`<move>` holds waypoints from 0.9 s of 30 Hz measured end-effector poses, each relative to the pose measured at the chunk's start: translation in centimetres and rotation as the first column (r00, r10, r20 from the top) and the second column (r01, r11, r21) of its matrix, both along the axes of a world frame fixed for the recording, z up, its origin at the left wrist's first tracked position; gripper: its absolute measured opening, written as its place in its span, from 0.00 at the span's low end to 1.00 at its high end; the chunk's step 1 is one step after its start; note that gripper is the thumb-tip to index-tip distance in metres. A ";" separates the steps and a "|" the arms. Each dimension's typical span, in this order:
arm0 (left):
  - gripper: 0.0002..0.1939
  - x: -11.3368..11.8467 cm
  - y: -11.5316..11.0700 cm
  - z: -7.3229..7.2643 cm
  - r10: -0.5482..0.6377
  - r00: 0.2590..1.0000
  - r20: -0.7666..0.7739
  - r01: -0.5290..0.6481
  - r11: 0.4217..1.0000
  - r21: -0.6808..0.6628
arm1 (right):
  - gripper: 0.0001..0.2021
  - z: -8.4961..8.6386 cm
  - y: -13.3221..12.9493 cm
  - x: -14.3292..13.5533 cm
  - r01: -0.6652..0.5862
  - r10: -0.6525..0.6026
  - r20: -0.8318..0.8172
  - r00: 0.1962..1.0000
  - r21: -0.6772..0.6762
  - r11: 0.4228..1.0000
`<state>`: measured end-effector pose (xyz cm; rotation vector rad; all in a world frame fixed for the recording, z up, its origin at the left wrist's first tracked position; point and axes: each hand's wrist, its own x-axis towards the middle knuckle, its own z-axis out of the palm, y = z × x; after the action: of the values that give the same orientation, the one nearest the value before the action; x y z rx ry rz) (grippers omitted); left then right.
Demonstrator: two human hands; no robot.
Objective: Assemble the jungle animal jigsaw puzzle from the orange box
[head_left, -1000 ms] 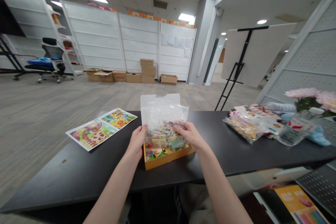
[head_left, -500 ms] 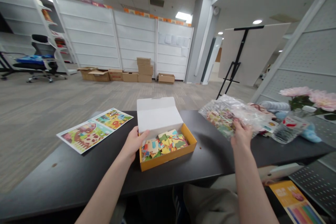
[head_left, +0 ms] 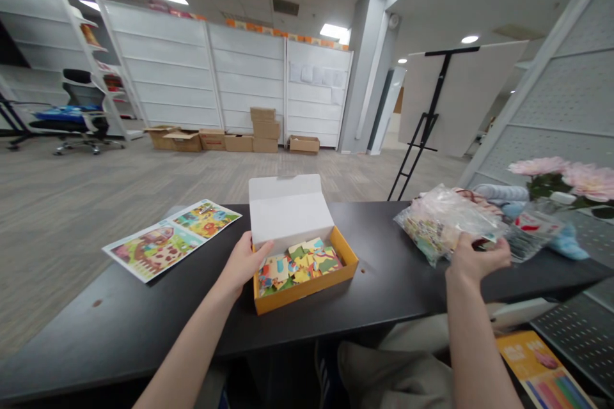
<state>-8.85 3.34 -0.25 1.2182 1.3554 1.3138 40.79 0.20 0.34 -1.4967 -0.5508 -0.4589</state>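
My left hand grips the left wall of a yellow cardboard box, thumb over the rim and fingers outside. The white lid is raised at the back. Colourful jigsaw puzzle pieces lie loose in the box. At the right, my right hand is at the near edge of a clear plastic bag, thumb and fingers apart. Printed pieces show inside the bag, which rests on the table. Whether the fingertips still touch the plastic is hard to see.
A printed picture sheet lies at the left of the dark table. Behind the bag are rolled fabric, another clear packet and pink flowers. A black easel stands beyond; cardboard boxes line the far shelves.
The plastic bag has moved right and down onto the table beside the other goods. My right hand has shifted right with it and its fingers have spread. My left hand stays on the box.
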 end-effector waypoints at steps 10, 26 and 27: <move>0.29 -0.3 0.3 -0.2 -0.004 0.992 -0.124 0.004 1.000 -0.006 | 0.30 -1.0 1.1 -4.5 -0.816 0.667 -0.492 0.559 -0.184 0.548; 0.30 -1.4 -1.1 1.0 -0.120 0.909 -0.400 0.133 0.991 0.006 | 0.32 -0.4 3.6 -4.8 -0.655 0.548 -0.390 0.740 -0.233 0.719; 0.30 -1.5 -1.1 1.0 -0.130 0.898 -0.421 0.148 0.989 0.011 | 0.32 0.0 3.1 -6.2 -0.708 0.618 -0.350 0.704 -0.286 0.646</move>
<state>-10.38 2.22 0.74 1.6648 1.5064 1.0170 34.61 3.33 0.34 -1.5676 -1.0131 0.4418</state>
